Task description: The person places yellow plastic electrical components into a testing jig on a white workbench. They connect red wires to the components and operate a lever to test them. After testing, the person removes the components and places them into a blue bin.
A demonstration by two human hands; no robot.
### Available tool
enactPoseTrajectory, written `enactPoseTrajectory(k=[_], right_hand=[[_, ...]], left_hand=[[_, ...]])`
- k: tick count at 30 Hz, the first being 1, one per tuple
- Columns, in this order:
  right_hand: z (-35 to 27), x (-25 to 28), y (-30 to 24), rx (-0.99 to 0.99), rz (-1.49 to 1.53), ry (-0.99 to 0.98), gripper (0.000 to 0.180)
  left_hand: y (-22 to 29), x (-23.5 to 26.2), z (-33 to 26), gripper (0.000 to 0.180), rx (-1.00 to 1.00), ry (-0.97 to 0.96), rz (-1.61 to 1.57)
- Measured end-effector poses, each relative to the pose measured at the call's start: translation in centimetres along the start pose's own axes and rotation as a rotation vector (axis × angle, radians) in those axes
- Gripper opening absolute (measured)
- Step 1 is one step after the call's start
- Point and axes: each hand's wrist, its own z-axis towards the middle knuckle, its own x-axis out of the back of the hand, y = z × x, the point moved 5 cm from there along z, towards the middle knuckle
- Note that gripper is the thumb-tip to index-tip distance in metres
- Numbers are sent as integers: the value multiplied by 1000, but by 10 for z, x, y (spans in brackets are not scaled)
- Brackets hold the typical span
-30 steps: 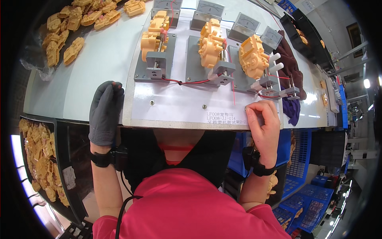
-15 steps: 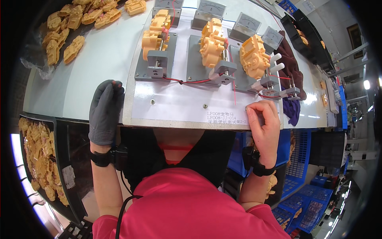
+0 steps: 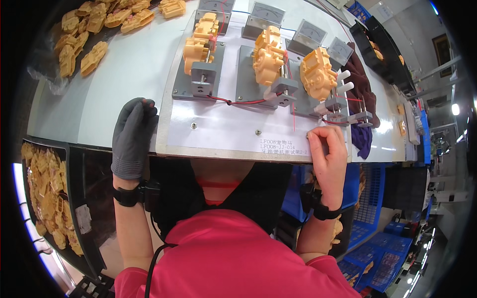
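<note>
My left hand (image 3: 133, 134), in a grey glove with bare fingertips, rests on the table beside the board's left edge. Its fingers are curled together, and nothing shows in them. My bare right hand (image 3: 329, 149) lies at the front right of the white board (image 3: 223, 141), closed loosely with the thumb near the fingertips and no object visible. Beyond the hands, three yellow plastic gearbox housings (image 3: 200, 44), (image 3: 268, 57), (image 3: 318, 74) sit on grey fixtures (image 3: 198, 82) with metal pins and red and black wires. Neither hand touches them.
Analog panel meters (image 3: 263, 20) stand behind the fixtures. Loose yellow housings (image 3: 94, 57) are heaped at the far left, and more fill a black bin (image 3: 49, 198) below. A dark cloth (image 3: 362, 84) lies right of the board; blue crates (image 3: 370, 198) stand lower right.
The view has shifted slightly, so the board and fixtures appear a little lower and to the right. Both hands keep their pose and place.
</note>
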Motion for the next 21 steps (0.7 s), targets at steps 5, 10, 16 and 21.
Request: enactPoseTrajectory(k=[5,10,16,21], right_hand=[[0,0,-2,-5,3,-5,8],[-1,1,-1,-7,-2,-12,8],[-2,1,1,-7,3,-10,8],[-3,5,1,-31,61,60,8]], left_hand=[[-1,1,-1,25,-6,-1,-6],[1,-3,-3,25,-7,32,39],[1,-4,-4,23,2,32,40],[-1,-3,-2,23,3,19,11]])
